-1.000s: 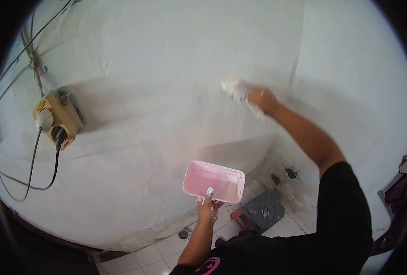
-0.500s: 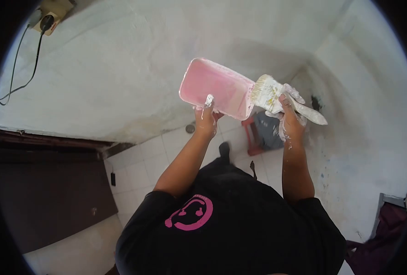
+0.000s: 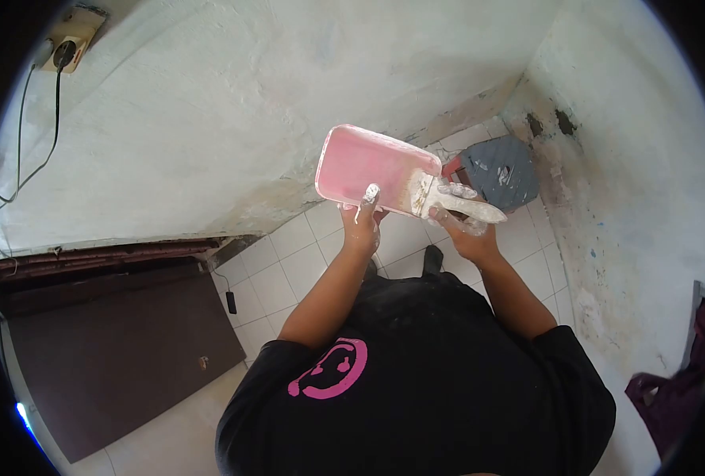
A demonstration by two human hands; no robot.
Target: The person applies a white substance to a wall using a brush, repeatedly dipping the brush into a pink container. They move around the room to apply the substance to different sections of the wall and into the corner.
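A pink plastic tub (image 3: pixel 368 159) with white paint smears is tilted in front of me. My left hand (image 3: pixel 362 222) grips its near edge, with the paint-coated thumb over the rim and the fingers underneath. In my right hand (image 3: pixel 467 226) is a wide paintbrush (image 3: pixel 424 193), its handle pointing right and its bristles over the right end of the tub's inside. White paint covers much of the right hand's fingers.
A stool (image 3: pixel 499 170) with a grey, paint-spotted top stands in the wall corner. A dark brown panel (image 3: pixel 122 349) lies lower left. The wall socket (image 3: pixel 71 47) carries plugged cords. Purple cloth (image 3: pixel 678 389) hangs at right; floor tiles (image 3: pixel 289 270) show below.
The paintbrush has moved left and down, from beside the tub to over its right end. The tub sits slightly lower in view, and the stool now shows more fully.
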